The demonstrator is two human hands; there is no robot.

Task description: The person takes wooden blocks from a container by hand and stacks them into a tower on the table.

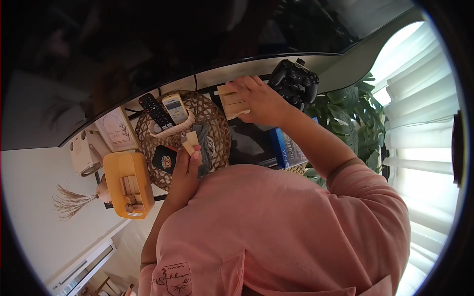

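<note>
"Pink T-shirt (266,217) filled the space closest to the camera. What about the left hand (186,165)?"

"Its thumb and fingers pinched small wooden blocks (190,140) above the round woven mat (218,140)."

"And the right hand (259,102)?"

"It spanned the stack of wooden blocks (233,105), just beside the mat's right edge, its fingers over the far part. I couldn't tell how firmly it gripped."

"Were there more blocks?"

"Yes, several loose wooden blocks (129,187) lay inside the yellow-orange bin (113,170), left of the mat."

"What stood on the mat itself?"

"One white rope basket (173,130), with a black remote control (157,111) and a pale remote (175,108) leaning upright in it. The black UNO case (164,159) lay near the left hand, on the mat."

"And beyond the stack?"

"Black game controllers (295,81) sat to its right, near the monstera leaves (358,113). A blue-edged PS4 game case (291,149), marked Injustice, was partly covered by the right arm. The dark television screen (197,39) spread across the top of the view."
</note>
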